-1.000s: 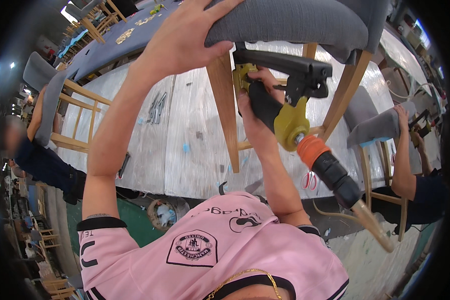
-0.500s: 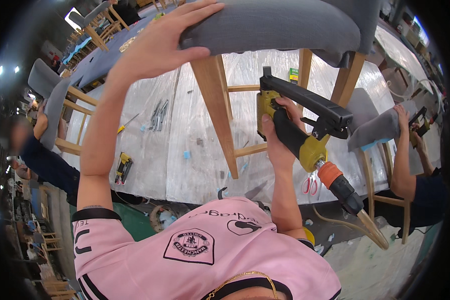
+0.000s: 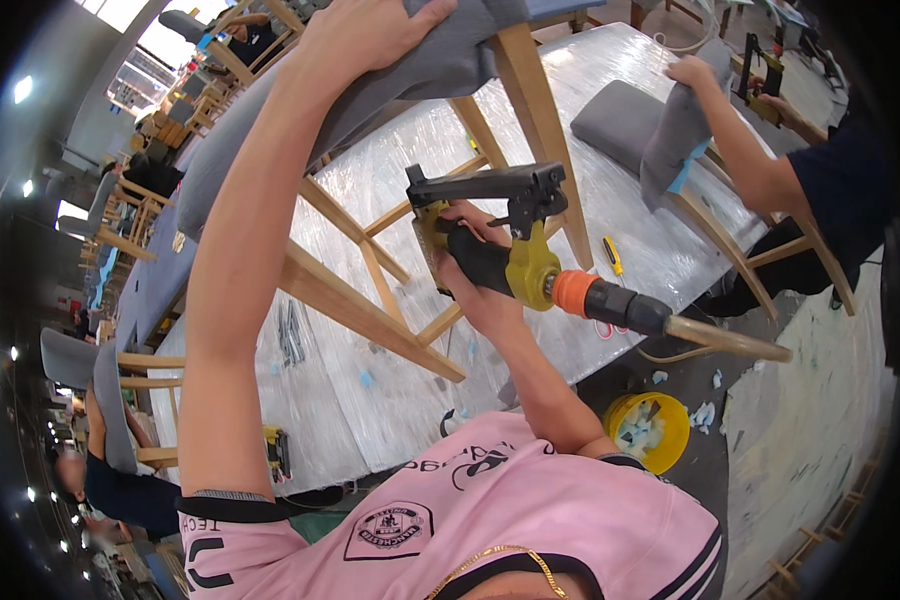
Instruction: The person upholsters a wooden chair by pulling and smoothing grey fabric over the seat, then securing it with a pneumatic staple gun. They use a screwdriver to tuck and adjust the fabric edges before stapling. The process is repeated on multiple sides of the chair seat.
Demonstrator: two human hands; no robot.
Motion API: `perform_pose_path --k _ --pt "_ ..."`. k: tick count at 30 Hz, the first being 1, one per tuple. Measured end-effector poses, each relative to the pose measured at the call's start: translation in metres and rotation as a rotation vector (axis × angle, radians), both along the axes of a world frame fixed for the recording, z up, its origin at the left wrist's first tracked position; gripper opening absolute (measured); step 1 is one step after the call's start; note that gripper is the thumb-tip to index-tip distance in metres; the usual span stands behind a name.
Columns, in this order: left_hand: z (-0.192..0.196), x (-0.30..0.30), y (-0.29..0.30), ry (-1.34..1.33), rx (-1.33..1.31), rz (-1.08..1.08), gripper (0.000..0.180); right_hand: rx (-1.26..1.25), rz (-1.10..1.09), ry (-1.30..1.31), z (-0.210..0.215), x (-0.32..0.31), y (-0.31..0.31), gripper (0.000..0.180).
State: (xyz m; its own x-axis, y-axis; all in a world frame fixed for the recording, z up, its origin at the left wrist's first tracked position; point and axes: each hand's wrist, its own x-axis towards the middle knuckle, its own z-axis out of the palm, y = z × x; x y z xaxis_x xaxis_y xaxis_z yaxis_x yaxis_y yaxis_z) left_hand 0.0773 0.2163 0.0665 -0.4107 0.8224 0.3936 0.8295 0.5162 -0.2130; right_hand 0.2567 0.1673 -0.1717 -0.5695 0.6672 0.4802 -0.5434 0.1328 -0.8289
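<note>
A grey upholstered chair [image 3: 425, 62] with pale wooden legs stands on the plastic-covered table [image 3: 340, 430]. My left hand [image 3: 370, 35] lies on its grey cover, thumb stretched out; the upper edge cuts off the other fingers. Below the seat, in front of the legs, my right hand [image 3: 467, 262] is wrapped round the black grip of a yellow-and-black pneumatic staple gun [image 3: 532, 262]. An orange coupling [image 3: 572, 292] joins the gun to a pale air hose [image 3: 730, 338]. The gun's nose is apart from the upholstery.
At right a co-worker's hands hold another grey chair [image 3: 670, 150] and staple gun [image 3: 765, 85]. A yellow knife [image 3: 612, 256], metal strips [image 3: 291, 335] and a second stapler [image 3: 276, 450] lie on the table. A yellow bucket [image 3: 678, 432] holds foam scraps. Another person is at left.
The chair has turned, and its legs now slant differently across the table. My left hand has stayed on the cover. My view has shifted, bringing the yellow bucket into sight.
</note>
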Motion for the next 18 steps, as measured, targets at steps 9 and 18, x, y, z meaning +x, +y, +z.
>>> perform_pose_path --k 9,18 --pt "-0.006 0.003 0.03 0.103 -0.128 0.008 0.075 0.024 -0.114 -0.056 -0.013 -0.009 0.058 0.042" --pt "-0.049 -0.011 0.037 0.514 -0.051 -0.04 0.088 0.133 -0.177 -0.013 0.012 -0.05 0.139 0.045"
